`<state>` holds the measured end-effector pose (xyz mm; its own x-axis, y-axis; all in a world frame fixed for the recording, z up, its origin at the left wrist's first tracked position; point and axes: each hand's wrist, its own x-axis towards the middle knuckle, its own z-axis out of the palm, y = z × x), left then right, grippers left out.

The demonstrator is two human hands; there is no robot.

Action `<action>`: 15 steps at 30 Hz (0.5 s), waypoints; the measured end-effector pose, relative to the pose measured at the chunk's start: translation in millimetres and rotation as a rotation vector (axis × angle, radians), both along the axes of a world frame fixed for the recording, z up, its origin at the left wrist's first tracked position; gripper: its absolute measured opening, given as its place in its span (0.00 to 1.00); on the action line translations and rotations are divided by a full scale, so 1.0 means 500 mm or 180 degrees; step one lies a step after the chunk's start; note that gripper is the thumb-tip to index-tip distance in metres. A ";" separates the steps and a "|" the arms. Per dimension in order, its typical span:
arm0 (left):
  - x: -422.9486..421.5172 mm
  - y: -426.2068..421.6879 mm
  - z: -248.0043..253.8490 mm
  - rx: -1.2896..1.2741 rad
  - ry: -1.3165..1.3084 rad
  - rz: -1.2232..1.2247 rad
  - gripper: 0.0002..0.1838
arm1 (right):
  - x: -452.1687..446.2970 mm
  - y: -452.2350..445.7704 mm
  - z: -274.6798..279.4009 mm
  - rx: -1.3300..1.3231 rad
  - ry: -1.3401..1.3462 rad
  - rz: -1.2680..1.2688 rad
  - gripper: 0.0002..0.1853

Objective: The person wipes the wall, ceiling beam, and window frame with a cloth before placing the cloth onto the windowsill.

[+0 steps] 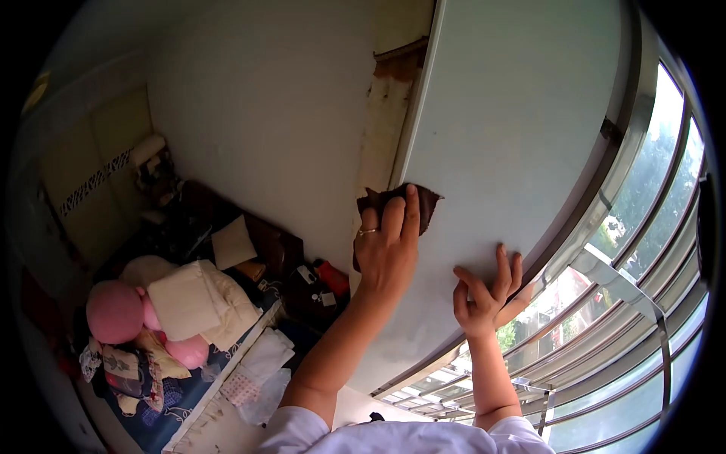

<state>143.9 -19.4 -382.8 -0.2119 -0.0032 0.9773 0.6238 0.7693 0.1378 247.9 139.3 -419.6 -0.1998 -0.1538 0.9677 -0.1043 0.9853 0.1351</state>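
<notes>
My left hand presses a dark brown cloth against the edge of a pale grey-green panel. The cloth has jagged edges and spreads out past the fingertips; part of it is hidden under the palm. A ring sits on one of the fingers. Lower and to the right, my right hand holds nothing, its fingers apart and its tips at the panel's surface near the window side. Just left of the panel's edge runs a worn yellowish strip with brown stained patches.
Metal window bars curve along the right. At lower left stands a bed with a pink plush toy, folded cream bedding and clothes. A dark bedside cabinet holds small items. Plastic bags lie beside the bed.
</notes>
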 end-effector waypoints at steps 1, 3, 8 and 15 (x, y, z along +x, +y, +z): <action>0.001 -0.005 0.007 -0.0011 0.0084 0.0037 0.34 | 0.000 -0.001 0.000 -0.0005 -0.0026 -0.0004 0.15; 0.004 -0.010 -0.018 -0.0015 -0.0006 -0.0018 0.33 | 0.001 -0.001 0.001 0.0013 0.0026 0.0019 0.14; 0.026 0.006 -0.043 0.0079 -0.0133 -0.0042 0.32 | -0.002 0.000 0.000 0.0016 0.0029 0.0047 0.14; 0.014 0.001 -0.023 0.0114 -0.0132 -0.0138 0.32 | -0.001 -0.001 -0.002 0.0017 0.0040 0.0028 0.13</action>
